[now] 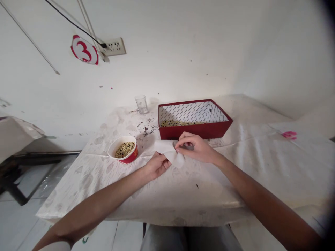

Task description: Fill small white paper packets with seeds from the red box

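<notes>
Between my hands is a thin white paper sheet [165, 147], perhaps a tissue or a small bag; I cannot tell which. My left hand [157, 165] grips its lower left edge from below. With thumb and fingertips, my right hand [195, 148] pinches its right side. Just behind the hands stands a dark red box [192, 130] with a white patterned lining. Small yellowish and dark pieces [178, 123] cover its bottom. To the left, a red and white paper bowl [132, 156] holds similar yellowish pieces [125, 150].
A clear glass [141, 104] stands at the back, by the wall. Dark crumbs [147, 129] lie scattered between bowl and box. A pale patterned cloth [91, 177] covers the table. On the wall, a black cord [75, 25] runs into a socket [114, 47].
</notes>
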A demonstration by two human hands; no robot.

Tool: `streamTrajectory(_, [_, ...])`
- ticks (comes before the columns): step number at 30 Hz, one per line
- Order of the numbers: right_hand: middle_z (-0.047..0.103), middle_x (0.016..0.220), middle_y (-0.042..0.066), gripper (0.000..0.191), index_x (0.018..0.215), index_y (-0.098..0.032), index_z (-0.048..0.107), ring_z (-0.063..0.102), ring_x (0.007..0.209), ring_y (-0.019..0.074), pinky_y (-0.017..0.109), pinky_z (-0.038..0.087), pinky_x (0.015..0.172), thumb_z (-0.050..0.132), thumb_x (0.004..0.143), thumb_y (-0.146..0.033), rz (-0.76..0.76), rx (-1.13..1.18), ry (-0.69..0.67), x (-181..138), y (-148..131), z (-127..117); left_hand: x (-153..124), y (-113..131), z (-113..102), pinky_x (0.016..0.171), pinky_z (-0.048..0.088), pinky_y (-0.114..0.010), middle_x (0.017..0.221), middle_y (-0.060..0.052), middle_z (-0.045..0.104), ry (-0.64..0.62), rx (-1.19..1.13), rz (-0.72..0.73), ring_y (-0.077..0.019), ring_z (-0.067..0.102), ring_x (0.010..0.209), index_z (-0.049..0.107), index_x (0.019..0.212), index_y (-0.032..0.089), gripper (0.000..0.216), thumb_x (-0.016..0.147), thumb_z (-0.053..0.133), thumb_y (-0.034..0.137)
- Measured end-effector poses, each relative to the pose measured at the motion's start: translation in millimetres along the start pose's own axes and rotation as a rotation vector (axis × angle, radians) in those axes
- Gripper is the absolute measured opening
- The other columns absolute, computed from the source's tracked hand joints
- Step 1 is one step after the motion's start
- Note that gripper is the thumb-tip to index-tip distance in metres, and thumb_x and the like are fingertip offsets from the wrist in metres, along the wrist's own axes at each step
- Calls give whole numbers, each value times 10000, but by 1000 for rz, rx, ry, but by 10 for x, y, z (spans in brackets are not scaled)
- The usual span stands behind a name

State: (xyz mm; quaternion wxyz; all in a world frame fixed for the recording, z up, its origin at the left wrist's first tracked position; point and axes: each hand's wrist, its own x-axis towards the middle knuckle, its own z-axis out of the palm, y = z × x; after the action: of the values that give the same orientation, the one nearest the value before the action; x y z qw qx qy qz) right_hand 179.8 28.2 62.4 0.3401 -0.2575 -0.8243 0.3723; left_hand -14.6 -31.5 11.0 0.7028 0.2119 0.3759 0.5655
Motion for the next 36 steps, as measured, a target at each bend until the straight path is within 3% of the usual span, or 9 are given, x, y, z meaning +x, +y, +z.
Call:
streamTrajectory(11, [606, 995, 36, 178, 1068, -323, 814, 562, 850, 166, 329, 433, 684, 675, 961, -349, -9, 157, 61, -12, 78, 134, 33, 46, -38, 996, 583, -310, 1044, -84, 801, 52, -27, 5, -181, 759, 976, 713, 1224, 160, 429, 820, 723, 14])
streamTrajectory(25, [670, 953, 46, 156, 921, -285, 842, 595, 904, 203, 356, 457, 746, 806, 818, -398, 219, 426, 55, 35, 100, 220, 2, 10, -43, 1057, 544, -321, 1132, -81, 774, 60, -16, -66, -180, 729, 1063, 703, 1233, 187, 374, 884, 713, 54])
streamTrajectory(32, [531, 859, -20, 308, 1005, -258, 788, 485, 746, 130, 302, 381, 670, 846, 708, -313, 314, 436, 95, 39, 64, 162, 0, 4, -50, 1072, 537, -378, 1083, -96, 789, -17, 64, 30, -217, 737, 1069, 734, 1151, 176, 385, 791, 794, 51])
streamTrajectory(36, [499, 858, -24, 301, 990, -241, 735, 473, 749, 133, 294, 370, 662, 835, 720, -331, 313, 430, 71, 25, 70, 155, -25, 24, -26, 1074, 532, -389, 1002, -88, 797, -16, 102, 44, -240, 736, 1078, 746, 1106, 163, 473, 669, 898, 64])
